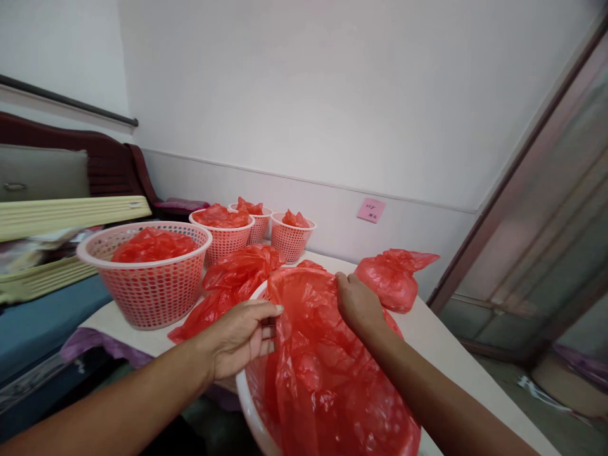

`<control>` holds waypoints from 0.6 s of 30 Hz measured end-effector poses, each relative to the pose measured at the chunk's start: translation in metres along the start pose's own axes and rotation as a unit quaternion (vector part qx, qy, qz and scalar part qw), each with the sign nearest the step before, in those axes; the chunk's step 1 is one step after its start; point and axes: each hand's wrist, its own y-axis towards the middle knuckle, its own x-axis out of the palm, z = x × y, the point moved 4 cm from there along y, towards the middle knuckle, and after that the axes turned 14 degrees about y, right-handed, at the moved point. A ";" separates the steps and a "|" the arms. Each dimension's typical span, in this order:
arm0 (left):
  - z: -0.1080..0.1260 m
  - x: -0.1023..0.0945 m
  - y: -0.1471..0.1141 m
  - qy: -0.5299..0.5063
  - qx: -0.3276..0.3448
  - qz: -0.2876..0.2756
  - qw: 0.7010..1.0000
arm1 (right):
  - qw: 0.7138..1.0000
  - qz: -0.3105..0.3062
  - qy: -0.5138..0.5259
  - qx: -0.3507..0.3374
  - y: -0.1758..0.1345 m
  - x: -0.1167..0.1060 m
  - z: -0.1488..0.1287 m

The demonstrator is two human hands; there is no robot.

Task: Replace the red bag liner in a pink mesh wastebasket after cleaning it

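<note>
A red plastic bag (327,373) lies spread inside a white-rimmed basket (247,405) right in front of me. My left hand (240,335) pinches the bag's left edge at the basket rim. My right hand (356,304) presses down on the bag's far edge, fingers curled over the plastic. More loose red bag plastic (232,278) trails off the basket toward the left.
A large pink mesh basket (147,291) lined with red plastic stands at the left on the white table (441,335). Three smaller lined baskets (223,237) (259,225) (292,237) stand by the wall. A crumpled red bag (392,278) lies at the right. A glass door is at the right.
</note>
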 end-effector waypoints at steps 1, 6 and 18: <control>0.001 0.001 0.000 -0.004 0.003 0.005 1.000 | 1.000 0.000 0.001 -0.001 0.000 0.000 0.000; 0.005 -0.001 0.000 -0.004 0.034 0.030 0.999 | 1.000 0.006 -0.001 -0.002 -0.001 0.000 0.005; 0.006 -0.026 -0.013 0.000 0.021 0.106 0.994 | 1.000 -0.002 -0.006 -0.001 0.000 0.001 0.002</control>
